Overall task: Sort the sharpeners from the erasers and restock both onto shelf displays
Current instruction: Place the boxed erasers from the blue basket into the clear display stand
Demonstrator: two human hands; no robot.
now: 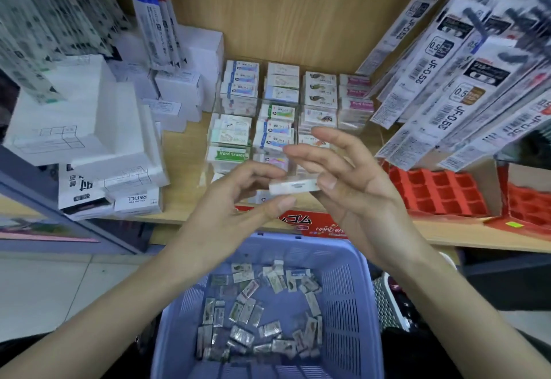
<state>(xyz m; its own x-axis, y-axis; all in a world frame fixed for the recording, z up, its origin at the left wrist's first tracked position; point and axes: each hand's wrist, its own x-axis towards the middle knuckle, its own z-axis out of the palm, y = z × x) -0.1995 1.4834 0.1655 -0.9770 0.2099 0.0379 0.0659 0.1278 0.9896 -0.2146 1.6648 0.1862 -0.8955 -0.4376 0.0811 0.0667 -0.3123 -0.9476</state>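
At frame centre, my left hand (238, 199) and right hand (351, 187) pinch the small white rectangular wrapped eraser (293, 186) by its ends. It looks light, stiff, slippery-wrapped; I'd grip its long edges.

Shelf bay, retail interior.
- Back panel (283, 5): light wood grain, at 12 o'clock, evenly lit.
- Shelf board (185, 169): same wood, running from 9 to 3 o'clock; front edge pale.
- Frame rail (35, 175): grey-blue, slanting at 9 o'clock.
- Floor (59, 283): pale glossy tiles, at 8 o'clock.
- White cartons (74, 116): stacked on the board, at 10 o'clock.
- Hanging refill packs (447, 80): dense rows at 2 o'clock; more at 11 o'clock, blurred.
- Red divider trays (438, 190): on the board, at 3 o'clock.
- Light: soft, no hard shadows.
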